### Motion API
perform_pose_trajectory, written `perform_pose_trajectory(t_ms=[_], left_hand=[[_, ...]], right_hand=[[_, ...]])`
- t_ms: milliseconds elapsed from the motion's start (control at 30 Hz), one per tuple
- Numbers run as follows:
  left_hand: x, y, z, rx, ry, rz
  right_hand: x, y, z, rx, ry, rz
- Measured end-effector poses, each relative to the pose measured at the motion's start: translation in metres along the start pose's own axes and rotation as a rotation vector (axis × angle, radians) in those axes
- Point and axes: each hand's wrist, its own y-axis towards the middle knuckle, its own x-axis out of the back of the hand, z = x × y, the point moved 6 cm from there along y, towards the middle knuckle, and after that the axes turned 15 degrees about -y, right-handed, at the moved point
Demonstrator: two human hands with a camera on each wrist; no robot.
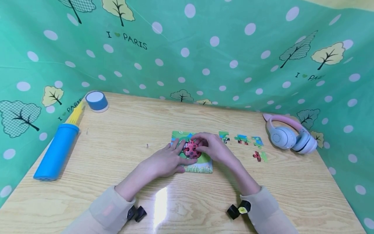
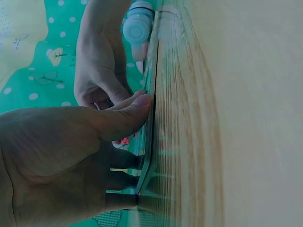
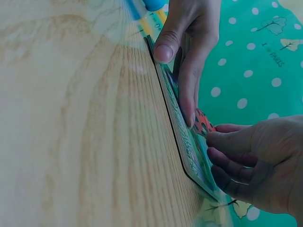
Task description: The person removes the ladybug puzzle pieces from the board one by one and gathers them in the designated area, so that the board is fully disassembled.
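Note:
A flat jigsaw puzzle point(image 1: 201, 169) with a red ladybug on a green scene lies on the wooden table, in the middle of the head view. My left hand point(image 1: 166, 161) rests on its left side, fingers spread and mostly straight, the thumb at the near edge. From the right, my right hand point(image 1: 215, 149) reaches over the puzzle. In the right wrist view its thumb and forefinger pinch a red, black-spotted puzzle piece point(image 3: 202, 122), tilted up from the board. The left fingertips are close beside that piece. My right hand hides the puzzle's upper right part in the head view.
Several loose puzzle pieces point(image 1: 242, 139) lie right of the puzzle, among them a red one point(image 1: 257, 156). Pink and white headphones point(image 1: 281, 137) are farther right. At the left are a blue hand pump point(image 1: 58, 152) with a yellow nozzle and a blue roll point(image 1: 97, 101).

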Motion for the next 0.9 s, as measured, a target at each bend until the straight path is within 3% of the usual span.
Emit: perform_pose_trajectory(t_ms=[700,900], left_hand=[[0.0,0.0,-0.001,-0.01,0.019,-0.001],[-0.001,0.001,-0.001,-0.011,0.01,0.002]], right_hand=[[0.002,-0.002,0.003,0.044,-0.123,-0.089],[0.012,-0.002,-0.003,0.011,-0.064,-0.1]])
